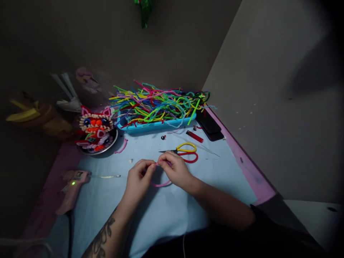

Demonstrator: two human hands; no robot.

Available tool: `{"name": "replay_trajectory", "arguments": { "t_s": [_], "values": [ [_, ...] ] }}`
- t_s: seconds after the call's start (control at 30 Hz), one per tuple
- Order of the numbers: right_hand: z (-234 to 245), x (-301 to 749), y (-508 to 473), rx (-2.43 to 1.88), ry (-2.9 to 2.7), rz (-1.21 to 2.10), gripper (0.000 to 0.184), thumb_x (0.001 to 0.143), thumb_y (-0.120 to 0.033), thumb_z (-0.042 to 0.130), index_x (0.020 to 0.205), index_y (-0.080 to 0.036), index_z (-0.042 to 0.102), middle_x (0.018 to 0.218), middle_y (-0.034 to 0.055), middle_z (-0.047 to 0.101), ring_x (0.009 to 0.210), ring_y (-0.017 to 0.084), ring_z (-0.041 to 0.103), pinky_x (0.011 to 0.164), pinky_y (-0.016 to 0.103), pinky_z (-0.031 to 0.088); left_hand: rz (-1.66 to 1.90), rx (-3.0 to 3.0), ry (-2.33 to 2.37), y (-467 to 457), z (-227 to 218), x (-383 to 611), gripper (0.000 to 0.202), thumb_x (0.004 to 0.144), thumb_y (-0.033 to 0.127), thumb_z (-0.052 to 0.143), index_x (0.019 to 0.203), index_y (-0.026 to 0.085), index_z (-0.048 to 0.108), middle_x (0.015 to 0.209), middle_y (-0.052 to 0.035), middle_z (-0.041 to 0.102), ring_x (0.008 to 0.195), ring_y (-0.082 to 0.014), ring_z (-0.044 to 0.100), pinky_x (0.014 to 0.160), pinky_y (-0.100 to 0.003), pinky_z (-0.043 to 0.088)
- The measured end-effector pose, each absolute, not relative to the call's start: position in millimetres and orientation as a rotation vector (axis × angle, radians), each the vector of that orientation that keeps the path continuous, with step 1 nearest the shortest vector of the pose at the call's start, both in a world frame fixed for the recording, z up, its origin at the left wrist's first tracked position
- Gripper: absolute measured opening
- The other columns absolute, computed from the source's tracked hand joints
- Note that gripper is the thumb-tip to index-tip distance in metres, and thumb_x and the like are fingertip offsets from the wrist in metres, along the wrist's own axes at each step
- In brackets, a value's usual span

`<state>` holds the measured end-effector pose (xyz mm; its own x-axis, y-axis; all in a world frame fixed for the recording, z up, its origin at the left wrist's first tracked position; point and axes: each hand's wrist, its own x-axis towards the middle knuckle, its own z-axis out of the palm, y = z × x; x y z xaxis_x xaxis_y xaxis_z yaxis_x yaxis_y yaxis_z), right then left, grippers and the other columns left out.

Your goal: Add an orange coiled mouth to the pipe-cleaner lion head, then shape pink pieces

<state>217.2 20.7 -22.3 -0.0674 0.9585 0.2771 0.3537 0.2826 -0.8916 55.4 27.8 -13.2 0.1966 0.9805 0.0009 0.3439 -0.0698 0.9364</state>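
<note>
A pink pipe cleaner [161, 185] is pinched between both hands over the light blue sheet, its length bowing down in a loop below them. My left hand [139, 175] grips it with thumb and forefinger. Close beside it, my right hand [174, 170] pinches the same pipe cleaner, and the fingertips nearly meet. Just beyond my right hand lie scissors [188, 153] with one yellow and one red handle, the blades pointing left and partly behind the hand.
A blue tray [161, 126] heaped with colourful pipe cleaners stands at the back. Left of it, a metal bowl [107, 148] holds fuzzy figures. A pink glue gun [72, 190] with a lit green light lies left. A red lighter [194, 136] and black phone [208, 125] lie right.
</note>
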Motion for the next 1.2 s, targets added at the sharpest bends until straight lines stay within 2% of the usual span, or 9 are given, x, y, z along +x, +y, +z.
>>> {"name": "replay_trajectory", "arguments": {
  "t_s": [0.17, 0.4, 0.53, 0.63, 0.77, 0.9, 0.97, 1.07, 1.2],
  "values": [
    [-21, 218, 21, -1.214, -1.611, 0.8, 0.018, 0.088, -0.013, 0.052, 0.073, -0.021, 0.057, 0.074, 0.0011, 0.059, 0.075, 0.017, 0.055, 0.073, 0.03, 0.042, 0.842, 1.131, 1.177, 31, -13, 58, 0.026, 0.07, 0.042, 0.073, 0.067, 0.017, 0.069, 0.063, -0.0033, 0.064, 0.059, -0.0157, 0.053, 0.057, -0.028, 0.041],
    [-16, 217, 21, -1.206, -1.52, 0.911, 0.017, 0.087, -0.018, 0.054, 0.07, -0.021, 0.055, 0.071, -0.0002, 0.058, 0.071, 0.015, 0.054, 0.068, 0.028, 0.041, 0.801, 0.86, 1.058, 29, -15, 63, 0.025, 0.062, 0.04, 0.078, 0.065, 0.017, 0.068, 0.062, -0.0023, 0.061, 0.056, -0.0132, 0.049, 0.054, -0.025, 0.037],
    [-19, 218, 23, -1.266, -1.399, 0.989, 0.011, 0.085, -0.022, 0.056, 0.074, -0.02, 0.057, 0.071, -0.0004, 0.058, 0.07, 0.015, 0.054, 0.067, 0.028, 0.042, 0.854, 1.151, 1.141, 30, -13, 59, 0.021, 0.071, 0.037, 0.072, 0.082, 0.019, 0.071, 0.081, -0.0056, 0.071, 0.073, -0.0195, 0.061, 0.068, -0.031, 0.045],
    [-22, 218, 24, -1.284, -1.322, 1.017, 0.01, 0.084, -0.024, 0.056, 0.075, -0.02, 0.057, 0.071, -0.0003, 0.059, 0.069, 0.015, 0.054, 0.065, 0.027, 0.042, 0.956, 1.584, 1.254, 29, -12, 58, 0.019, 0.074, 0.03, 0.071, 0.091, 0.022, 0.071, 0.092, -0.0057, 0.072, 0.086, -0.0227, 0.063, 0.078, -0.035, 0.046],
    [-22, 216, 22, -1.255, -1.337, 1.04, 0.01, 0.084, -0.024, 0.055, 0.074, -0.021, 0.056, 0.071, -0.0007, 0.058, 0.069, 0.015, 0.054, 0.065, 0.027, 0.042, 1.127, 2.036, 1.274, 25, -15, 58, 0.006, 0.083, 0.026, 0.066, 0.086, 0.022, 0.069, 0.085, -0.0044, 0.071, 0.084, -0.0212, 0.062, 0.081, -0.035, 0.045],
    [-21, 214, 21, -1.273, -1.373, 0.991, 0.01, 0.084, -0.023, 0.055, 0.074, -0.021, 0.056, 0.072, -0.0003, 0.058, 0.07, 0.015, 0.055, 0.067, 0.028, 0.042, 1.168, 2.161, 1.257, 23, -15, 57, 0.008, 0.086, 0.021, 0.061, 0.085, 0.021, 0.069, 0.081, -0.0044, 0.071, 0.079, -0.02, 0.061, 0.08, -0.034, 0.044],
    [-21, 214, 21, -1.275, -1.402, 0.95, 0.011, 0.084, -0.022, 0.055, 0.074, -0.021, 0.056, 0.073, -0.0001, 0.059, 0.071, 0.016, 0.055, 0.068, 0.028, 0.042, 1.153, 2.066, 1.285, 22, -12, 58, 0.01, 0.086, 0.022, 0.061, 0.081, 0.02, 0.069, 0.079, -0.0044, 0.07, 0.078, -0.02, 0.061, 0.079, -0.033, 0.043],
    [-21, 215, 20, -1.256, -1.477, 0.862, 0.013, 0.086, -0.019, 0.054, 0.073, -0.021, 0.056, 0.072, 0.0001, 0.058, 0.072, 0.016, 0.055, 0.068, 0.028, 0.042, 1.067, 1.64, 1.33, 23, -8, 62, 0.015, 0.082, 0.028, 0.063, 0.071, 0.019, 0.068, 0.07, -0.0027, 0.066, 0.07, -0.0178, 0.057, 0.069, -0.03, 0.042],
    [-21, 218, 19, -1.131, -1.613, 0.655, 0.018, 0.089, -0.014, 0.05, 0.073, -0.021, 0.055, 0.071, 0.0008, 0.057, 0.072, 0.016, 0.054, 0.07, 0.029, 0.042, 0.886, 0.791, 1.159, 26, -7, 69, 0.021, 0.063, 0.034, 0.076, 0.063, 0.016, 0.066, 0.058, 0.0008, 0.057, 0.055, -0.0114, 0.048, 0.056, -0.024, 0.037]
  ]
}}
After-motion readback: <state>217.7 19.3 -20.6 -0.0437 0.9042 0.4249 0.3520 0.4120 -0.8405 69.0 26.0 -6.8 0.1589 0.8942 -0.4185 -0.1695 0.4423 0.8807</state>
